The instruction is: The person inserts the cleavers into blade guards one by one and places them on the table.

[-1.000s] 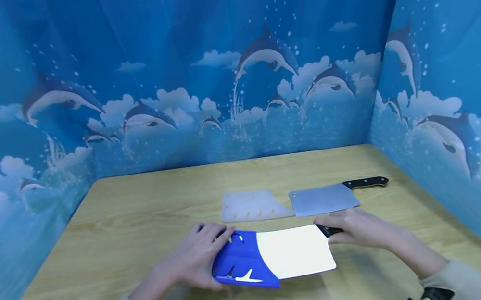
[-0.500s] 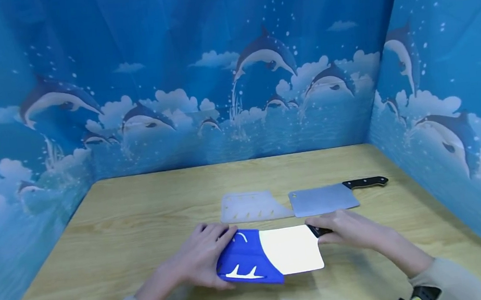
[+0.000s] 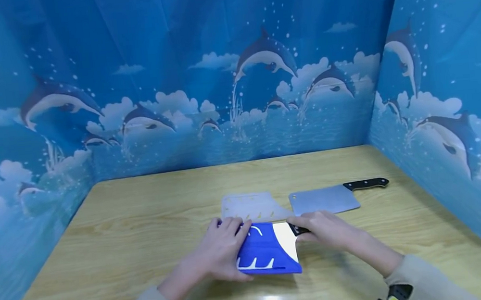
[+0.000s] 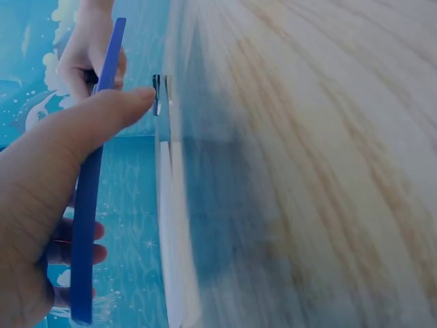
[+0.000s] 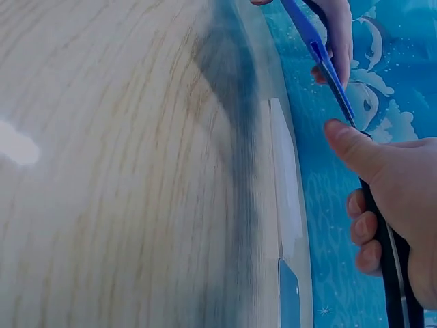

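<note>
White cleaver blade (image 3: 286,238) is sitting deeper in the blue sheath (image 3: 265,249) than a second ago. Sheathing is apparently nearing its end, next move calling for pushing straight left. Left hand (image 3: 224,250) is clamping the sheath's left end, right hand (image 3: 322,229) is gripping the black handle (image 3: 299,229), blade showing between them.

Both forearms angle in from the bottom of the head view, the left forearm (image 3: 183,282) slanting up and rightward, the right forearm (image 3: 372,252) up and leftward. The left grip (image 3: 225,250) is in a pinch, left thumb (image 4: 102,117) extended on one side, left fingers (image 4: 60,252) on the other. The right grip (image 3: 324,231) has its right fingers (image 5: 364,227) curled, right thumb (image 5: 356,148) nearly straight. A gap separates the two.
</note>
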